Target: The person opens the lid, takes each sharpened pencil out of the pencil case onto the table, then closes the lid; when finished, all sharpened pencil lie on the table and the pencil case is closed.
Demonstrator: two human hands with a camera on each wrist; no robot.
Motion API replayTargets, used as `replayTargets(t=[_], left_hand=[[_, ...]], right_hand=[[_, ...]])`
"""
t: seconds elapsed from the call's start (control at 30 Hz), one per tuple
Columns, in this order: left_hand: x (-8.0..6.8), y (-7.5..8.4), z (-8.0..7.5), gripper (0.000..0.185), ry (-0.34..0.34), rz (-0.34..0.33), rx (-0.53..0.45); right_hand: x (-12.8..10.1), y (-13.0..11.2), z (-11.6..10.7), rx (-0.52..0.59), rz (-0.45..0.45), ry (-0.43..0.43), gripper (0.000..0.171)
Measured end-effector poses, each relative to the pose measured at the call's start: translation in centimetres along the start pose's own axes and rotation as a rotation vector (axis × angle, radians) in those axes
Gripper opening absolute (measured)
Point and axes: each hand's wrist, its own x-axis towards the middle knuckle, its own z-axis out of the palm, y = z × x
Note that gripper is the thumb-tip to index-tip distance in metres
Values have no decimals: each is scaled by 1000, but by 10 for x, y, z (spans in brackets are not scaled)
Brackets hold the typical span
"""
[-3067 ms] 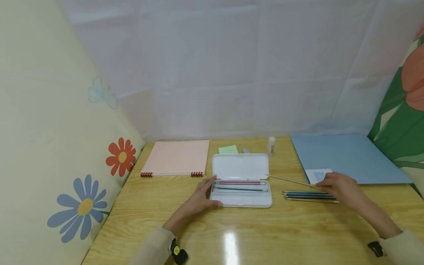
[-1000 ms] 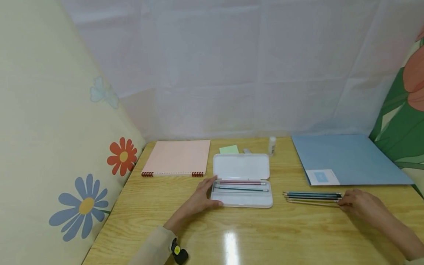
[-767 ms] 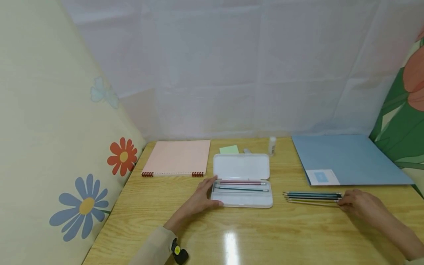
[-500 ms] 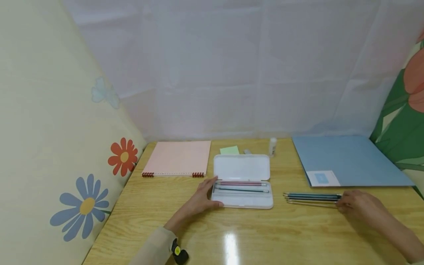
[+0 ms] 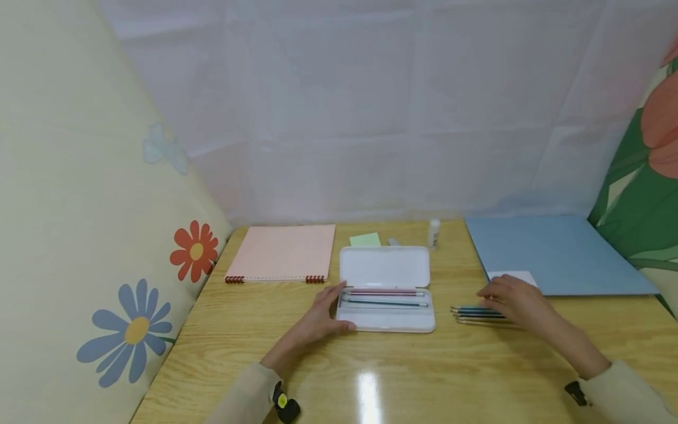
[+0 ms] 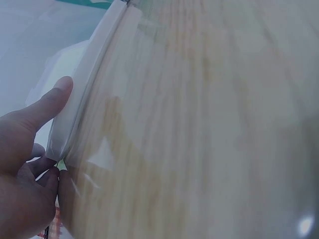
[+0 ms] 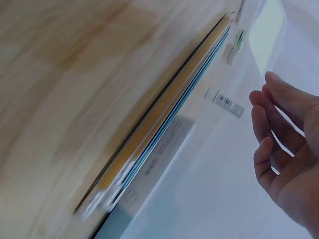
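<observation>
A white pencil case (image 5: 392, 321) lies with its lid (image 5: 384, 266) raised, near the table's middle. Inside are a dark red pencil (image 5: 384, 292) and a teal pencil (image 5: 386, 302). My left hand (image 5: 318, 318) holds the case's left end, thumb at the front edge and fingers towards the back corner; the left wrist view has the thumb against the case's side. To the right lies a row of several pencils (image 5: 474, 316), partly hidden by my right hand (image 5: 521, 303). In the right wrist view that hand hovers with loosely bent fingers and holds nothing.
A pink spiral notebook (image 5: 286, 250) lies at back left. Behind the case are a green sticky note (image 5: 365, 239), a small grey object (image 5: 394, 242) and an upright white glue stick (image 5: 434, 234). A blue folder (image 5: 561, 253) with a white label lies at back right.
My right hand first held a thin pencil above the row, then laid it along the row's near side. It has since let go and moved left and up. The left hand stays put.
</observation>
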Motion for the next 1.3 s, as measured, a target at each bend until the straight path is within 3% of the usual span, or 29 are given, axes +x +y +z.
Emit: replayTargets(t=[0.23, 0.43, 0.83, 1.3], left_hand=[[1, -1, 0, 99, -1, -7, 1], [1, -1, -1, 99, -3, -7, 5], [1, -1, -1, 99, -7, -6, 4], [1, 0, -1, 100, -5, 10, 1]], right_hand=[[28, -17, 23, 126, 45, -72, 17], [47, -31, 42, 166, 18, -130, 13], [77, -42, 67, 159, -14, -258, 9], [85, -48, 76, 86, -8, -320, 8]])
